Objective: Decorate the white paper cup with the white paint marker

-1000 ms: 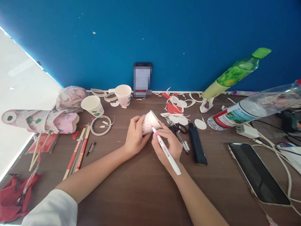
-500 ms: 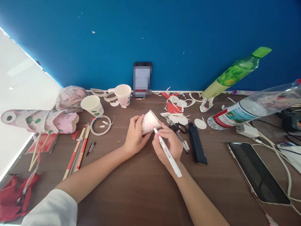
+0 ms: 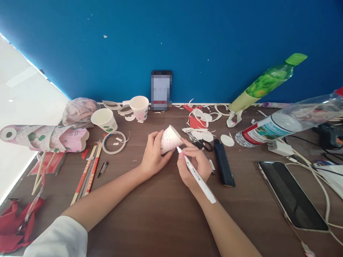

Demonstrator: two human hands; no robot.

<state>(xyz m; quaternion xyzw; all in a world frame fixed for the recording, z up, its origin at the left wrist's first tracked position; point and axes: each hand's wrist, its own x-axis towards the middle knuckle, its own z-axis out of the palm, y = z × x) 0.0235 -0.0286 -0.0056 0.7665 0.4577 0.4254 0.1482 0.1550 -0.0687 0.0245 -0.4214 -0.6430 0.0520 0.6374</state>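
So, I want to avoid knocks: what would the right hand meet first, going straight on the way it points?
Most likely the paper cup in the left hand: the right hand points its marker at it. Whether the tip already touches is unclear.

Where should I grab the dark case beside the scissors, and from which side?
Probably across the middle of the dark case, from above and its right: it lies flat, long and narrow, so pinching its long edges should hold. The right hand and scissors crowd its left.
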